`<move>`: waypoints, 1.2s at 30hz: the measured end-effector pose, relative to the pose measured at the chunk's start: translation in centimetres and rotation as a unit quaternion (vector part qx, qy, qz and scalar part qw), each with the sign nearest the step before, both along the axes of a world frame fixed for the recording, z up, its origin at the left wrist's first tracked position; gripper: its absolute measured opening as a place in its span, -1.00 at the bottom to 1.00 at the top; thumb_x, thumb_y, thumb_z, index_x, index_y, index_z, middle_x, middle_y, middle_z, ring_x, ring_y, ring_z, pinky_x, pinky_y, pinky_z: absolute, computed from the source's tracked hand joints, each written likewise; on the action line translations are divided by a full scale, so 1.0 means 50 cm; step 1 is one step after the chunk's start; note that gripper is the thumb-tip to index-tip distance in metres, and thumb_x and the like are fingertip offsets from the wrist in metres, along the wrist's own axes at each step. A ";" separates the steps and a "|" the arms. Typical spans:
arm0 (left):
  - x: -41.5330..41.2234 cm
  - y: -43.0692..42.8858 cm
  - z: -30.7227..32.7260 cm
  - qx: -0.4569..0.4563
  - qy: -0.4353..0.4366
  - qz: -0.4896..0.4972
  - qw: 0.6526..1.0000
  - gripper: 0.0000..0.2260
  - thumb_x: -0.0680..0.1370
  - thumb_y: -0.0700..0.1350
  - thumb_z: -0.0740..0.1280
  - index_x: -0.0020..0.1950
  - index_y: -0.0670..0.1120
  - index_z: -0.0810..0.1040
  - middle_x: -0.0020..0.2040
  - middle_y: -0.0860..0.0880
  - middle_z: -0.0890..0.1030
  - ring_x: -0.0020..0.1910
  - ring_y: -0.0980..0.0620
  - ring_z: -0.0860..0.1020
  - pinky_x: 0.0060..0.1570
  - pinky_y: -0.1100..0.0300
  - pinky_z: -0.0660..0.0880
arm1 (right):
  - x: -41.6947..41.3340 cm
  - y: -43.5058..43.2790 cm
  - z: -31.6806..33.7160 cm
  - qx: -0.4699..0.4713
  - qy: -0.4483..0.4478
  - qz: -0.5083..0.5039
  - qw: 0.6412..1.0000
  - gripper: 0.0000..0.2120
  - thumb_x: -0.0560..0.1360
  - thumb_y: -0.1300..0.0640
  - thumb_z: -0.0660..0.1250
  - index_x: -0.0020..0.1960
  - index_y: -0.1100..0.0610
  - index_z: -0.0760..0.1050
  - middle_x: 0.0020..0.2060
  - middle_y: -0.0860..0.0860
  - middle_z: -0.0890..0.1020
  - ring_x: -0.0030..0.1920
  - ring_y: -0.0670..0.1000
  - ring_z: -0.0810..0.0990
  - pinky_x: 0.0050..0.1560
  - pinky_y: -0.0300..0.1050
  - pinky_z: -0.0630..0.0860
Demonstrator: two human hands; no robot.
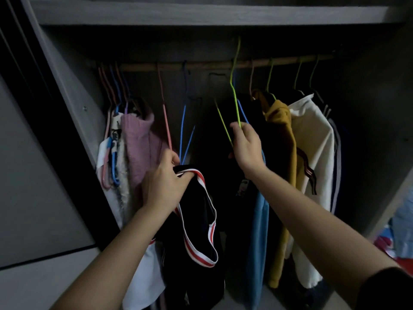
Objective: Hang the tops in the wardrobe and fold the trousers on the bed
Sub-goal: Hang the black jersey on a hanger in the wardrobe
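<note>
I face an open wardrobe with a wooden rail [207, 65] running across it. My left hand [164, 182] grips a black top [196, 222] by its red-and-white striped trim, low at the centre. My right hand [245, 146] holds an empty green wire hanger [233, 86] by its lower bars. The hanger's hook rises above the rail and looks lifted off it. Empty pink and blue hangers [183, 121] dangle from the rail just above my left hand.
Tops hang along the rail: a pink knit [138, 139] at left, then black, blue [259, 231], mustard [281, 153] and cream [312, 139] ones at right. A shelf [201, 14] spans overhead. Wardrobe side panels close both flanks. Colourful fabric [400, 231] lies at the far right.
</note>
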State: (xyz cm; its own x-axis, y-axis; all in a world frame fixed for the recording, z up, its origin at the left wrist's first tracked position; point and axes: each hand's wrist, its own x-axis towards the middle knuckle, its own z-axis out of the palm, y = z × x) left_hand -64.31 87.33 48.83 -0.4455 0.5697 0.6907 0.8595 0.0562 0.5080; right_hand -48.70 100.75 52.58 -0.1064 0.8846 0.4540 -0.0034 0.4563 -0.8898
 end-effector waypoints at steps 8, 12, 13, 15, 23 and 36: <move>0.041 0.033 -0.039 0.022 0.036 -0.042 0.998 -0.71 0.33 -0.12 0.53 -0.18 -0.01 0.42 -0.20 0.12 0.43 -0.30 0.05 0.42 -0.28 0.20 0.31 | 0.132 -0.066 -0.158 -0.043 -0.012 0.076 0.996 -0.82 0.64 0.07 0.27 0.03 0.20 0.43 -0.31 0.17 0.54 -0.36 0.22 0.54 -0.28 0.23 0.55; 0.067 0.049 -0.067 0.013 0.043 -0.055 0.997 -0.65 0.30 -0.13 0.55 -0.18 0.00 0.37 -0.18 0.10 0.40 -0.29 0.13 0.35 -0.27 0.24 0.26 | 0.204 -0.086 -0.194 0.002 0.010 0.035 0.999 -0.72 0.63 0.02 0.28 -0.05 0.25 0.39 -0.36 0.13 0.55 -0.43 0.14 0.55 -0.44 0.05 0.55; 0.074 0.055 -0.072 0.012 0.043 -0.060 0.997 -0.63 0.29 -0.14 0.55 -0.20 0.01 0.34 -0.19 0.10 0.38 -0.30 0.15 0.31 -0.29 0.28 0.22 | 0.223 -0.092 -0.207 0.007 0.016 0.043 0.999 -0.70 0.62 0.01 0.30 -0.07 0.26 0.38 -0.39 0.14 0.53 -0.45 0.12 0.54 -0.44 0.00 0.54; 0.087 0.068 -0.081 0.002 0.033 -0.070 0.997 -0.60 0.28 -0.15 0.57 -0.23 0.02 0.33 -0.21 0.08 0.37 -0.31 0.15 0.28 -0.32 0.31 0.17 | 0.257 -0.098 -0.232 -0.009 0.017 0.066 0.998 -0.68 0.60 -0.05 0.33 -0.07 0.21 0.40 -0.42 0.12 0.48 -0.46 0.09 0.51 -0.44 -0.04 0.52; 0.110 0.118 -0.131 -0.117 0.031 -0.011 0.993 -0.79 0.40 0.03 0.53 -0.23 -0.09 0.64 -0.28 -0.11 0.64 -0.26 -0.20 0.59 -0.30 0.15 0.24 | 0.380 -0.103 -0.279 0.010 -0.130 0.029 0.991 -0.80 0.61 -0.15 0.26 0.00 -0.08 0.60 -0.22 -0.01 0.65 -0.21 -0.02 0.60 -0.17 -0.04 0.53; 0.121 0.165 -0.151 -0.198 0.029 -0.010 0.980 -0.77 0.51 -0.01 0.44 -0.20 -0.18 0.64 -0.22 -0.26 0.63 -0.17 -0.29 0.59 -0.28 0.11 0.27 | 0.540 -0.121 -0.303 0.132 -0.286 -0.009 0.949 -0.80 0.65 -0.18 0.20 0.10 -0.24 0.59 -0.35 -0.05 0.64 -0.39 -0.04 0.59 -0.34 -0.09 0.53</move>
